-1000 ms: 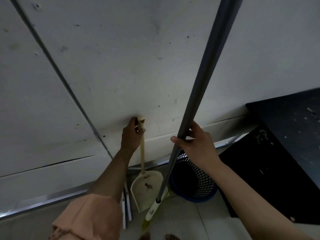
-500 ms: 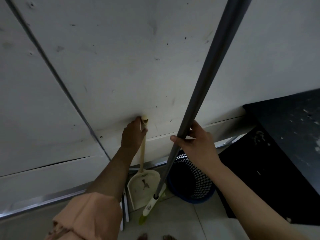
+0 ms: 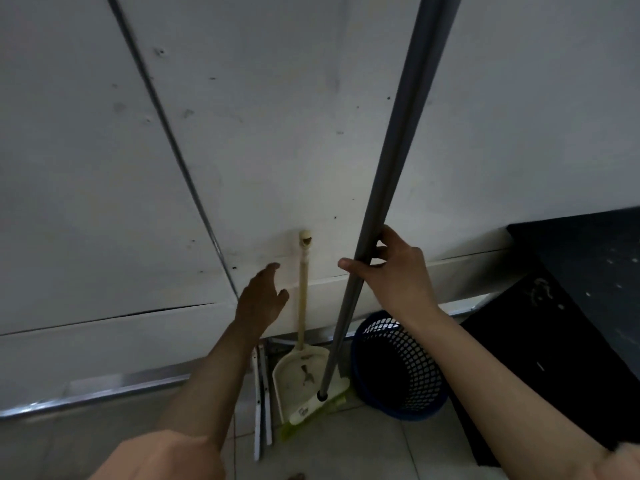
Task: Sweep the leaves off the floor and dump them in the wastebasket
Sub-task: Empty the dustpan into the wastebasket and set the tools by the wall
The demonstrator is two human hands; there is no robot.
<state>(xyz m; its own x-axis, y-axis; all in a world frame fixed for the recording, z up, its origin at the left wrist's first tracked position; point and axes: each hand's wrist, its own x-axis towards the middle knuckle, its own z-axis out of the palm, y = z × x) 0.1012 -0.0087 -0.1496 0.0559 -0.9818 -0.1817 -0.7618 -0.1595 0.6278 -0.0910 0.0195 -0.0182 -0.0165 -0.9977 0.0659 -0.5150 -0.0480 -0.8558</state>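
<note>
**Broom in your right hand, dustpan standing free at the wall**

Your right hand (image 3: 391, 271) is curled around the grey broom handle (image 3: 388, 188), thumb crossing the front and fingers wrapped behind. Below your fingers the pole runs down to the broom head (image 3: 313, 407), which rests on the floor with its green bristles splayed against the dustpan (image 3: 299, 379). The pole looks rigid and light, but it is long; gripped partway up as now, the head will swing wide, so a lower hold should give you firmer strokes.

Your left hand (image 3: 261, 297) hangs open just left of the dustpan handle (image 3: 303, 289), fingers spread and touching nothing. The handle leans on the wall (image 3: 277, 133), its tip above your fingertips, the pan on the floor beneath them. It seems to be thin cream plastic, light and a bit flexible, with dark scraps inside. Take it near the top of the handle, where your fingers are closest; a loose hold could let the pan twist.

The blue mesh wastebasket (image 3: 398, 368) sits below your right wrist, tipped toward the wall, just beside the broom head. Its open mesh may let small bits slip through. No leaves show on the visible floor tiles (image 3: 346, 448). A dark surface (image 3: 581, 278) lies right of your right hand.
</note>
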